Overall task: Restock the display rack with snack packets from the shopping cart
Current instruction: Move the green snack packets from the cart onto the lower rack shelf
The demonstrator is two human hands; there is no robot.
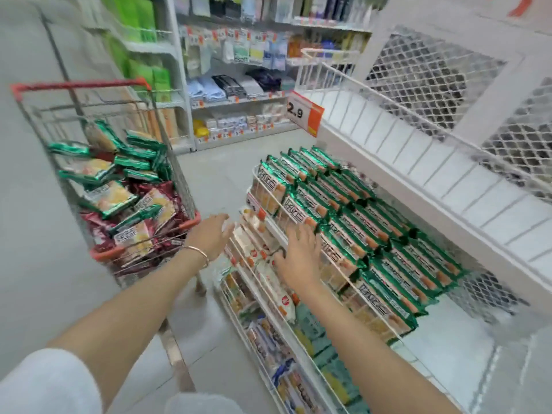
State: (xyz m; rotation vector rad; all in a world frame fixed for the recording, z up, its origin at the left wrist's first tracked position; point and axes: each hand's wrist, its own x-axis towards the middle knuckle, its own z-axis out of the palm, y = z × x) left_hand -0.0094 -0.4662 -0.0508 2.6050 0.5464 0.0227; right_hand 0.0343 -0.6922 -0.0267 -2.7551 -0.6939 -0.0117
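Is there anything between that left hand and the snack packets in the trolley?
Only the shopping cart itself: its red-edged rim and wire side lie between the left hand and the snack packets heaped inside. Its top is open, so nothing visible blocks a reach over the rim.

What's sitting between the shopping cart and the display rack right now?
Head view: bare floor between shopping cart and display rack; only the left hand reaches across the gap.
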